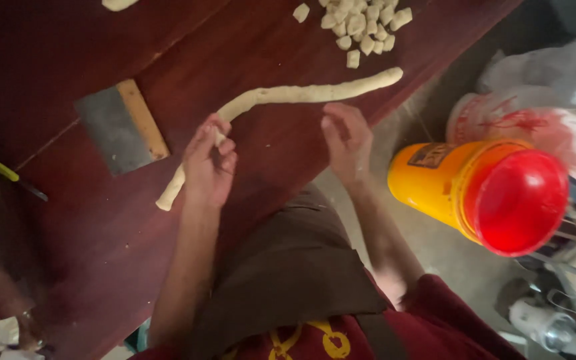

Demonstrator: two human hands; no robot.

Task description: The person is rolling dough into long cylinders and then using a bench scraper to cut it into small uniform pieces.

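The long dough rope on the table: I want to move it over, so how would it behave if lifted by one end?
The dough rope is thin, long and already bends where the left hand pinches it, so it would probably sag, stretch or tear. Being round, it may roll if pushed sideways.

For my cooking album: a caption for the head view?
Left hand pinches a long dough rope on a dark wooden table.

Dark red wooden table (248, 40) with dough rope (301, 93), cut dough pieces (365, 27), scraper (121, 127).
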